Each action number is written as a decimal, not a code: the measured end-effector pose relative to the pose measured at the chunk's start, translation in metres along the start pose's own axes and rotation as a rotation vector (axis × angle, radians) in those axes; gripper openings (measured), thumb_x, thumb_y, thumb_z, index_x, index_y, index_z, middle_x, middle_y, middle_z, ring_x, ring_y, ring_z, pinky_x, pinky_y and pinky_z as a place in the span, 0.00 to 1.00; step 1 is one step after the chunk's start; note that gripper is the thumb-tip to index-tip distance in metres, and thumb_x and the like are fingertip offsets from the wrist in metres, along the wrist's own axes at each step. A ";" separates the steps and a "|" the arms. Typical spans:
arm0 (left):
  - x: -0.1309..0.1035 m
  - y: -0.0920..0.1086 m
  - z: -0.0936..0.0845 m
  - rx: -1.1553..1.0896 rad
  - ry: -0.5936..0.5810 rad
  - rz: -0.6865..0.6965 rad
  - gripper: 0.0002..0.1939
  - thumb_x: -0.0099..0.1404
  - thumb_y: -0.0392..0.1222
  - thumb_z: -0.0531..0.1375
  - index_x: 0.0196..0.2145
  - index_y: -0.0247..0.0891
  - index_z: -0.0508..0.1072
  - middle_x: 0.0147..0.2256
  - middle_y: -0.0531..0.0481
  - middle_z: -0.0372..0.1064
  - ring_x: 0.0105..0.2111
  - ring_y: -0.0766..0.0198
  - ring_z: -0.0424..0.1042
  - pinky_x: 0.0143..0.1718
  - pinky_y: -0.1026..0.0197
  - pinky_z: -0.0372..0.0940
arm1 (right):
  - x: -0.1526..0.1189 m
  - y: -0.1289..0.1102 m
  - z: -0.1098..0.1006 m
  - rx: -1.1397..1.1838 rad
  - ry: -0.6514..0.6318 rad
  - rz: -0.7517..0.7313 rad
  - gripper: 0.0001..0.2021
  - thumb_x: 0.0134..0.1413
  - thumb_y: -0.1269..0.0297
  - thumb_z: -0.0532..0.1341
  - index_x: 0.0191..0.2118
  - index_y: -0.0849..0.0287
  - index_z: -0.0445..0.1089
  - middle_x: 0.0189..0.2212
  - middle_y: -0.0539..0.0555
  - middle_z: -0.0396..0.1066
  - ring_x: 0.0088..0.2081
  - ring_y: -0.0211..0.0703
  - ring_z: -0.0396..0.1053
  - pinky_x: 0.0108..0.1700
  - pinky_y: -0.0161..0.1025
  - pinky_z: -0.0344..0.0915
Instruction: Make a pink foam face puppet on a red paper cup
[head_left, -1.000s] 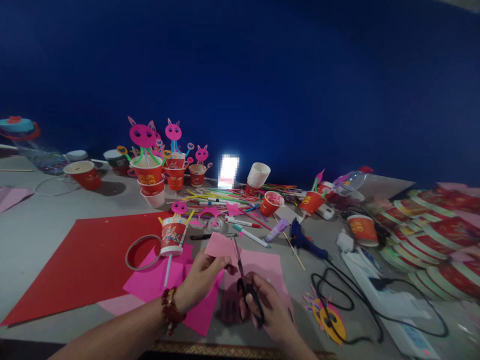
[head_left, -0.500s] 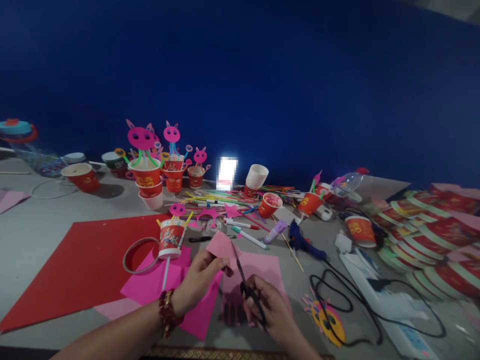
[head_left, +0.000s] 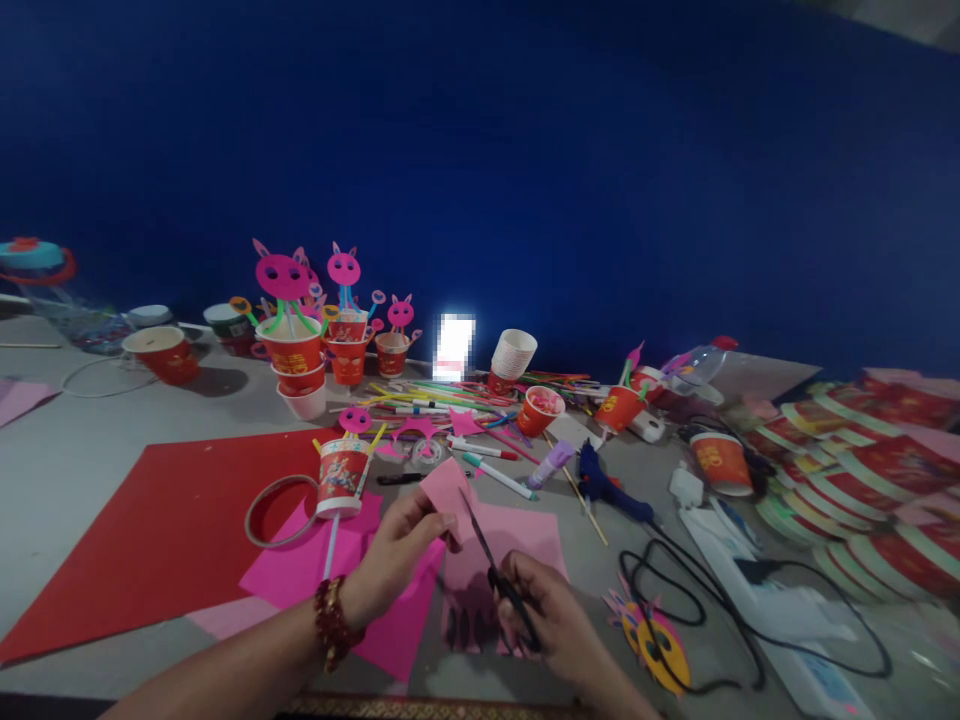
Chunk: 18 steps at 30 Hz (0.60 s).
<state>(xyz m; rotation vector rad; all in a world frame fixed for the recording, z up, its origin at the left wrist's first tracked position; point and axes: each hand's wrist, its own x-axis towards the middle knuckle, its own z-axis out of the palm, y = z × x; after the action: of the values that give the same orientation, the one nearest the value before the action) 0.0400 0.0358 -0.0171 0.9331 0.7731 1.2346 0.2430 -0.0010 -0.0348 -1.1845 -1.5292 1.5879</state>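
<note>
My left hand (head_left: 401, 555), with a beaded bracelet at the wrist, pinches a small piece of pink paper (head_left: 448, 487). In my right hand (head_left: 544, 605) are black-handled scissors (head_left: 491, 565), their blades pointing up and left along the right edge of that piece. Beneath both hands lies a larger light pink sheet (head_left: 529, 535) with cut notches on its lower edge. Bright pink sheets (head_left: 394, 630) are under my left forearm. A decorated paper cup (head_left: 343, 477) with a pink face and straws stands just behind my left hand.
A red sheet (head_left: 172, 530) and a tape ring (head_left: 259, 512) lie left. Markers (head_left: 499, 477), red cups (head_left: 349, 360) and a stack of white cups (head_left: 514, 353) are behind. Rightward are a blue glue gun (head_left: 611, 490), black cables, a power strip (head_left: 742, 590) and a yellow cutout (head_left: 664, 650).
The small pink piece has shifted slightly right and tilted with my left hand. My right hand and the scissors have moved a little to the right.
</note>
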 end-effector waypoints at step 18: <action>0.000 0.009 -0.001 0.152 -0.199 0.019 0.15 0.63 0.52 0.63 0.32 0.36 0.72 0.26 0.51 0.68 0.26 0.65 0.67 0.30 0.64 0.62 | -0.006 -0.003 -0.010 -0.066 -0.004 0.085 0.18 0.47 0.57 0.67 0.26 0.55 0.55 0.19 0.42 0.59 0.19 0.31 0.59 0.21 0.29 0.56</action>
<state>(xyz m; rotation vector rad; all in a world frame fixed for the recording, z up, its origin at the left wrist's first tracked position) 0.0353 0.0363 -0.0098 1.1712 0.7076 1.0911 0.2538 -0.0020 -0.0297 -1.2990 -1.5630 1.6059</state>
